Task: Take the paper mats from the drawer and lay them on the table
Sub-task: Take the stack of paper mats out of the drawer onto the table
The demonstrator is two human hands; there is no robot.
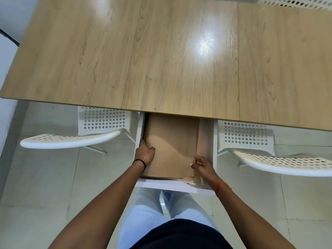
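From the head view we look down on a white drawer (208, 141) pulled out from under the wooden surface (161, 56). The brown paper mats (170, 141) lie stacked inside it, filling most of its floor. Our left hand (145, 152) grips the stack's left edge, fingers curled over it and thumb on top. Our right hand (203, 166) is at the near right corner, where its fingers (193, 165) pinch a lifted, curling corner of the top mat. A black band (141, 161) circles the left wrist, an orange band (221, 186) the right. 2 white perforated chairs flank the drawer, 1 at left (71, 138) and 1 at right (280, 162), both partly tucked under the surface. Pale floor tiles (45, 186) lie below.
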